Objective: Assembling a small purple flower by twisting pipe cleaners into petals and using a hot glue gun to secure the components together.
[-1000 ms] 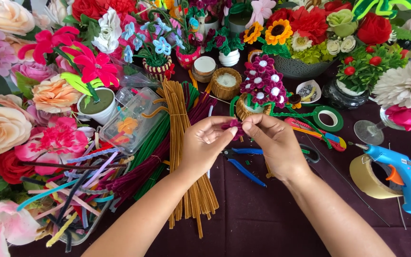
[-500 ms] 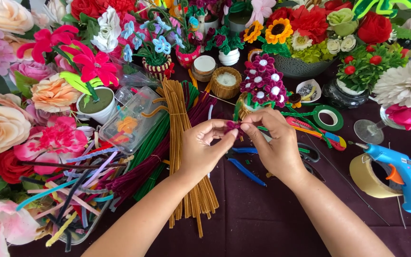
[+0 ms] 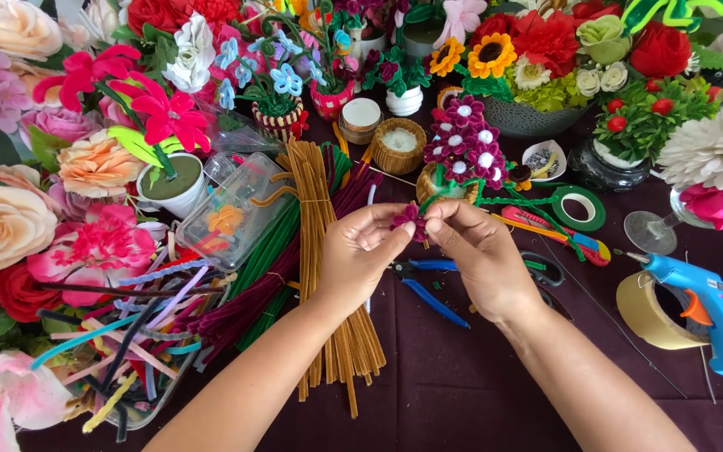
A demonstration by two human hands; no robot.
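Both hands barely shifted since a second earlier, staying pinched together over the bench [image 3: 479, 393]. Left hand [image 3: 364, 253] and right hand [image 3: 472, 249] each had a closed fingertip grip on the small maroon pipe-cleaner flower [image 3: 409, 219], held just in front of the little basket of maroon flowers [image 3: 462, 155]. Blue pliers [image 3: 428, 285] lay just below the flower. Brown pipe cleaners [image 3: 321, 243] lay left of it, glue gun [image 3: 705, 310] well to its right.
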